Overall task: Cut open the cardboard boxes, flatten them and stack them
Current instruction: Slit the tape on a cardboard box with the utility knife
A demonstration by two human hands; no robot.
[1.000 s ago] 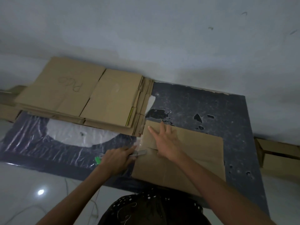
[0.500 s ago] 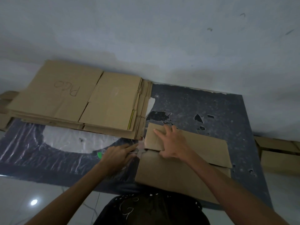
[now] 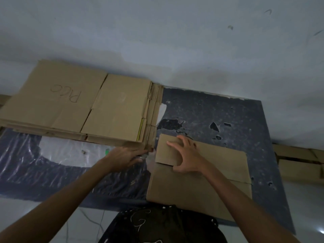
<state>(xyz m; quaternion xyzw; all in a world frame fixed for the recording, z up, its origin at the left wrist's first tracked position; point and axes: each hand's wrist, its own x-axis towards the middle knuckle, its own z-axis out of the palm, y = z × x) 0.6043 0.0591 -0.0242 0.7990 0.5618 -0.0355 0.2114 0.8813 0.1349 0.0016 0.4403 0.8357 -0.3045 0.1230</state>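
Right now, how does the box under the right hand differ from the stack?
The box is one piece; the stack is many layers. The stack's top sheet bears handwriting; the box shows none. The right hand rests on the box, not the stack. Both are brown cardboard, lying flat.

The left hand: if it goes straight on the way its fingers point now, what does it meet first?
Probably the left edge of the cardboard box, just beyond the left hand; the corner of the flattened stack is also close.
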